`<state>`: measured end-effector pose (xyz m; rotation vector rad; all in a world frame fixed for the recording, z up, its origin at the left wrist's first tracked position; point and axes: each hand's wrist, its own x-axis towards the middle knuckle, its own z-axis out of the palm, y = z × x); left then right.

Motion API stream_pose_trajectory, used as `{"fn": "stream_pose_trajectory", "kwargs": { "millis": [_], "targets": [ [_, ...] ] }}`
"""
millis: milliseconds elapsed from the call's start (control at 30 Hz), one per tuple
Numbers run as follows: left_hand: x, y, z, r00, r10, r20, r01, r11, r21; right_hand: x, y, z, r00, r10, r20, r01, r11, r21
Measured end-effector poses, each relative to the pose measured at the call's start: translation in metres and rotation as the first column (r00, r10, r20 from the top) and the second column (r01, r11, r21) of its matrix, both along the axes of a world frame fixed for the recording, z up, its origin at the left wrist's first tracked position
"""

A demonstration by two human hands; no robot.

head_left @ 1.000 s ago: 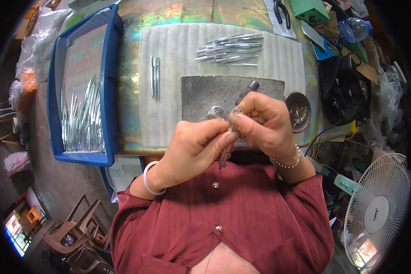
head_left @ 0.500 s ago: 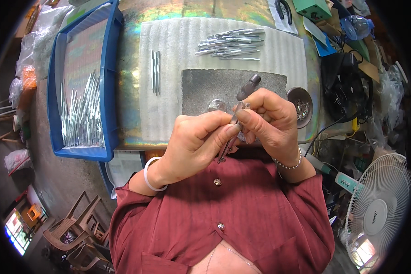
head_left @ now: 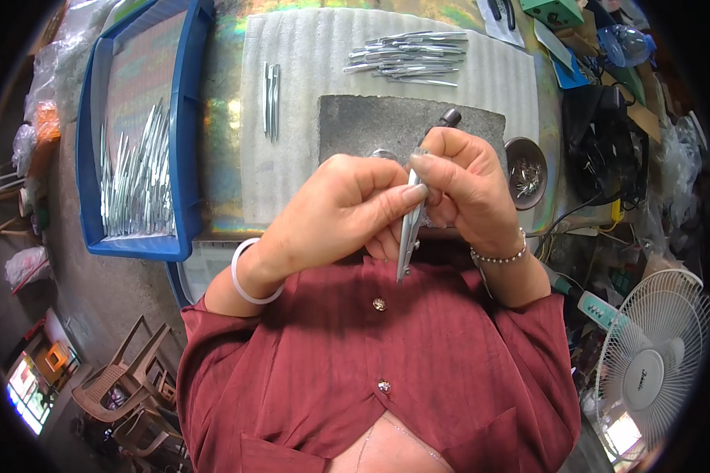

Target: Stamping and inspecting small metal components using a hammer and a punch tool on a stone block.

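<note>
A slim silver metal strip (head_left: 407,236) with small rivet-like studs near its lower end is held in front of my chest, slanting down toward me. My left hand (head_left: 343,201) pinches it along its middle with thumb and fingers. At its upper end, my right hand (head_left: 469,177) closes thumb and forefinger on it; the exact tip is partly hidden by the fingers. Just beyond my hands lies a dark grey slab (head_left: 355,122), with a dark hammer head (head_left: 450,118) on it. A round shiny piece (head_left: 384,154) shows partly behind my left hand.
A white foam sheet (head_left: 300,47) carries a pile of silver strips (head_left: 406,59) and several set apart (head_left: 270,102). Right of the slab sits a bowl (head_left: 521,147) of small metal pins. A blue tray (head_left: 189,142) with many strips stands left; a fan (head_left: 647,378) is at lower right.
Both hands have shifted slightly upward in the picture with the strip, which has turned to show its pale side more steeply. The whole table view has moved up a little.
</note>
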<state>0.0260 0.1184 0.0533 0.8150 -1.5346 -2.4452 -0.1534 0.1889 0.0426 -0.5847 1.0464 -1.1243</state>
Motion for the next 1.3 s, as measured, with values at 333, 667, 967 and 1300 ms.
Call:
{"fn": "stream_pose_trajectory", "kwargs": {
  "millis": [333, 667, 967, 1300],
  "targets": [
    [-0.008, -0.012, -0.003, 0.998, -0.053, 0.041, 0.048, 0.993, 0.11, 0.002, -0.001, -0.011, 0.99, -0.1, 0.102, 0.094, 0.994, 0.056],
    [-0.015, -0.018, 0.001, 0.989, -0.113, 0.098, 0.106, 0.992, 0.07, 0.0, 0.0, -0.013, 0.984, -0.147, 0.099, 0.143, 0.988, 0.049],
    [-0.021, -0.018, 0.0, 0.988, -0.106, 0.109, 0.095, 0.99, 0.105, -0.002, 0.002, -0.02, 0.974, -0.178, 0.142, 0.165, 0.981, 0.1],
    [-0.024, -0.018, -0.003, 0.986, -0.123, 0.115, 0.116, 0.991, 0.067, -0.005, 0.002, -0.016, 0.975, -0.19, 0.115, 0.183, 0.98, 0.073]
  ]
}}
